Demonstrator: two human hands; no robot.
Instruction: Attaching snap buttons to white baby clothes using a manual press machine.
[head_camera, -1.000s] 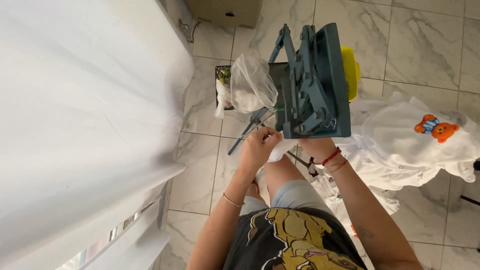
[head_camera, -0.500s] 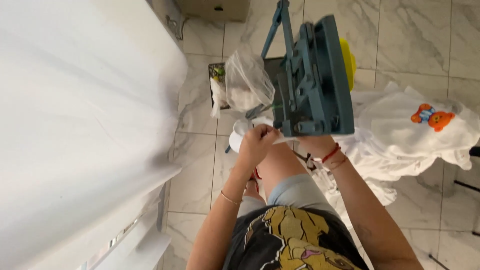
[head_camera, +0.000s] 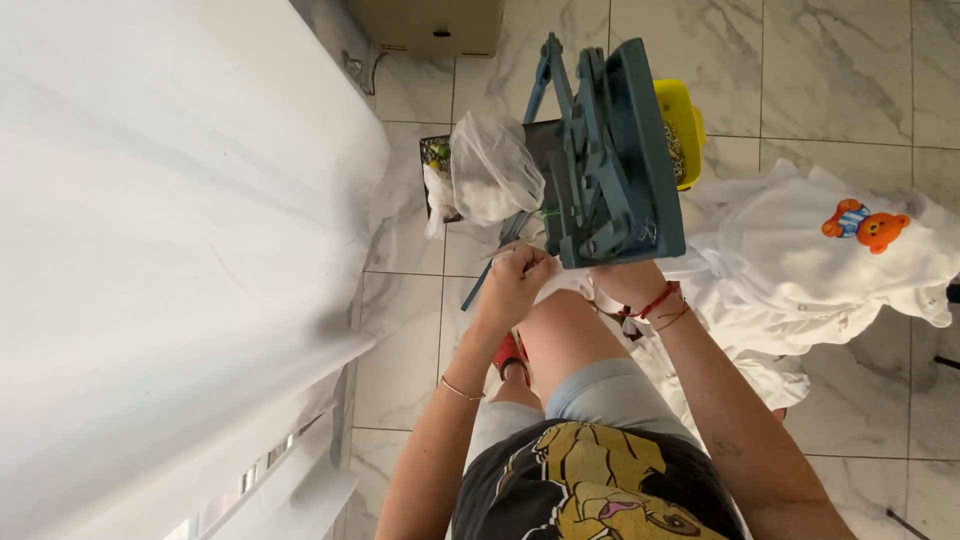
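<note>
While a white curtain (head_camera: 170, 250) filled everything to the left of the blue-grey folding frame (head_camera: 610, 160), the person sat over a marble tile floor (head_camera: 850, 90) with that frame propped above the knees. Just left of the frame's lower edge, the left hand (head_camera: 515, 285) was clenched around a small piece of white cloth (head_camera: 560, 285), the fingers curled tight, with a thin bracelet at the wrist. Above that hand, touching the frame's left side, hung a clear plastic bag (head_camera: 490, 170) stuffed with white material, in front of a dark box (head_camera: 440, 165) on the floor. Directly beneath the frame's lower edge, the right hand (head_camera: 625, 280) was mostly hidden by the frame; only the wrist with red string bracelets (head_camera: 662, 303) showed, so whether it gripped anything could not be told. Behind the frame's right edge peeked a yellow container (head_camera: 685, 125). Farther right of the frame, a white garment with an orange bear print (head_camera: 865, 225) lay spread on the floor.
</note>
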